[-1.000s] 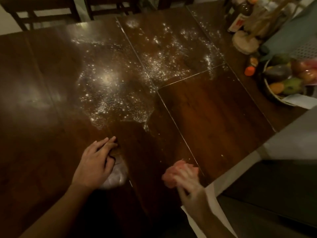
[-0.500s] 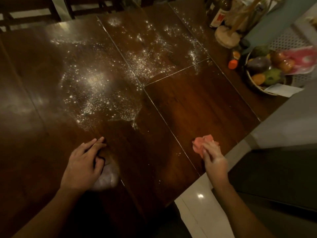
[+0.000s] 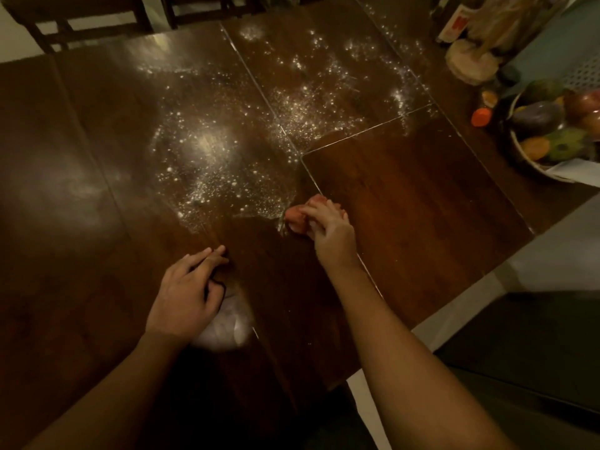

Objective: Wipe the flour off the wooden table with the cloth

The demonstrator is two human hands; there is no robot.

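I see right hand (image 3: 331, 232) fingers curled tight on the pink cloth (image 3: 297, 217) bunched under fingertips, flour (image 3: 211, 157) at 11 o'clock.

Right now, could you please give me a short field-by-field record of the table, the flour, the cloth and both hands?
table: dark wooden table, several panels with seams
flour: flour scattered across the middle and far panels
cloth: pink cloth, bunched, at the near edge of the flour
right hand: right hand pressing the cloth onto the table
left hand: left hand resting on the table over a pale patch, nature unclear
fruit: fruit bowl at the far right
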